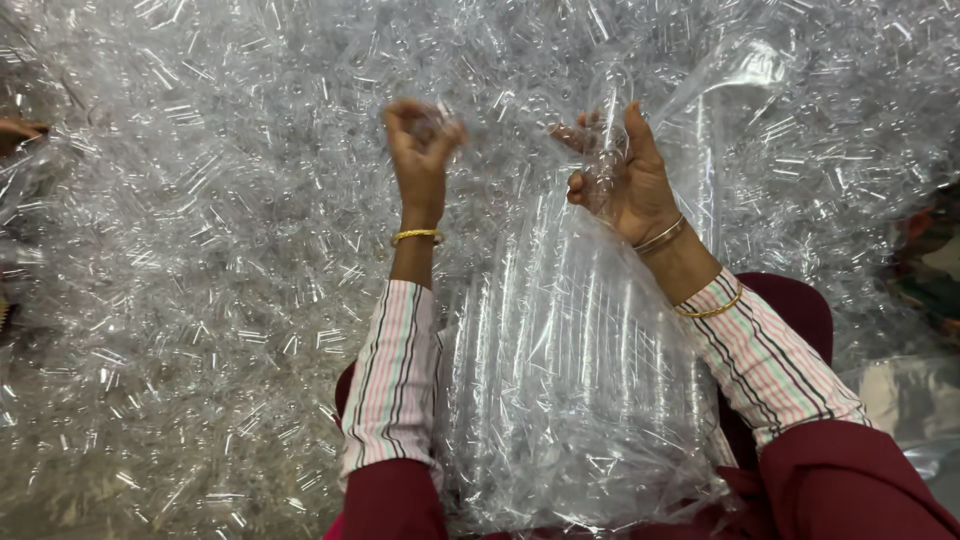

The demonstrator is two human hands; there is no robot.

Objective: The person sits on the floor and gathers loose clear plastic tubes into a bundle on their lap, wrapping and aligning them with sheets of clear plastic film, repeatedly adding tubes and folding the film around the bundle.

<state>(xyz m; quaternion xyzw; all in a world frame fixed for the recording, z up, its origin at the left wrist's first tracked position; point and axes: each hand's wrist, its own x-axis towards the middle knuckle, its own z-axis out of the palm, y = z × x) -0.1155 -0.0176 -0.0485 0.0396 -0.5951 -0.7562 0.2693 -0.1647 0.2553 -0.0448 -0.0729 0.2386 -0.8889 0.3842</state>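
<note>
Head view, the only one: a tall clear plastic bag [575,380] stood upright in the person's lap, its long axis running from the lap away toward the great heap of small clear plastic pieces [200,250] that covered the surface ahead and to both sides. The bag was packed with what looked like long clear tubes lying along that same axis; individual pieces were hard to separate in the glare. The right hand [625,175] sat at the bag's upper end, palm toward the camera, fingers curled around a gathered fold of the film near the mouth, thumb up; it was touching the bag and was plainly the nearer hand to it. The left hand [420,140] was raised just left of the bag's mouth, apart from the film, fingers closed into a loose fist with the fingertips bunched; it seemed to pinch a few small clear pieces, though the blur made that uncertain. So the bag mouth lay just right of the left hand, between the two hands and slightly nearer the right, while the heap lay beyond and beneath both. Gold bangles [415,236] on both wrists, striped cuffs, maroon sleeves [850,480] over them. At the far left edge another person's fingertips [18,128] touched the heap, well apart from these hands.
</note>
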